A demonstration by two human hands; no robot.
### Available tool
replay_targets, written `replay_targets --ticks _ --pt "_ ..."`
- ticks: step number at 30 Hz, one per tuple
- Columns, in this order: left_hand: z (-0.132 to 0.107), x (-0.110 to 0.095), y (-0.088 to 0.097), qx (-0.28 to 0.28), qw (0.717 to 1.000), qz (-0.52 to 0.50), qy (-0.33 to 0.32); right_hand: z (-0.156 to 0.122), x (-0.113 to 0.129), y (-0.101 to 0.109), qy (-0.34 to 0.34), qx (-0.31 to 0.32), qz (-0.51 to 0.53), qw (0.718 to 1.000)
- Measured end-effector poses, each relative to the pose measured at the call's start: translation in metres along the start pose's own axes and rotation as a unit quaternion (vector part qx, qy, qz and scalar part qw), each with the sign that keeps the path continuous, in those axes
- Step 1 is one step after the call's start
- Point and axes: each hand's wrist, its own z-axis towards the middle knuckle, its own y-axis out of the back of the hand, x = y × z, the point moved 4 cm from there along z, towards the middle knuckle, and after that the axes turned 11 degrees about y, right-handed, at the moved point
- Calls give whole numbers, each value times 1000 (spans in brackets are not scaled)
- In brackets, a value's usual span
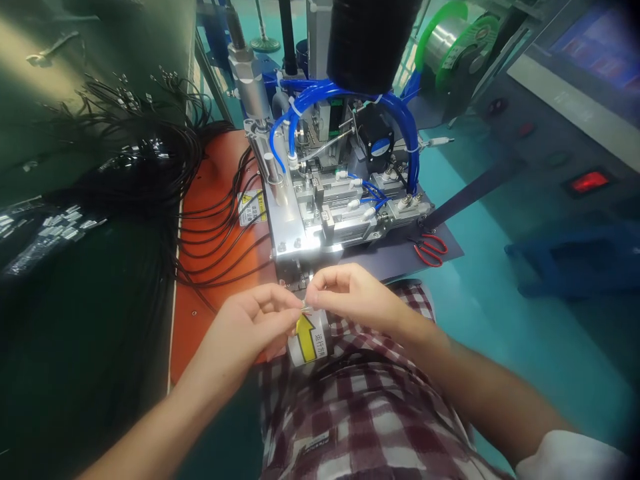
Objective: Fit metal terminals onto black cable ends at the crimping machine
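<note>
My left hand (pixel 250 320) is closed in a pinch, thumb against forefinger, in the lower middle of the view. Opposite it, my right hand (pixel 353 293) pinches too, its fingertips almost meeting the left ones. Between them a tiny pale piece with thin ends (pixel 305 307) shows, too small to name. Just below the fingertips is a white cylinder with a yellow arrow label (pixel 309 340). Right in front of both hands stands the metal machine (pixel 300 230), with blue air tubes (pixel 413 133) arching over it.
Several black cables (pixel 220 230) run over the orange table (pixel 200 293) to a large bundle (pixel 145 153) at left. Red-handled cutters (pixel 431 250) lie right of the machine. A green wire spool (pixel 445 40) and a control box with a red switch (pixel 590 181) stand at right.
</note>
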Motion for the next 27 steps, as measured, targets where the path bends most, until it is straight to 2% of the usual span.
replay_targets --ticks 2,4,9,12,16,20,23,27 --pt "0 1 0 3 1000 25 -10 -1 2 2 -38 37 -1 999" --pt "1 2 -1 10 999 41 -16 -1 2 3 -43 61 -7 997" --pt "4 2 -1 31 998 51 5 -1 3 -1 42 65 -40 996" --pt "4 3 1 30 997 74 4 -4 7 -2 92 60 -103 989" --pt "2 2 1 22 996 87 -1 -4 10 -4 107 61 -144 982" --pt "3 0 0 8 1000 19 9 -1 4 -1 108 2 -86 990" --pt "7 0 -1 16 999 -31 13 -2 -3 2 114 -48 -96 988" --pt "10 2 0 9 998 -52 27 -7 -11 -1 91 -58 -110 988"
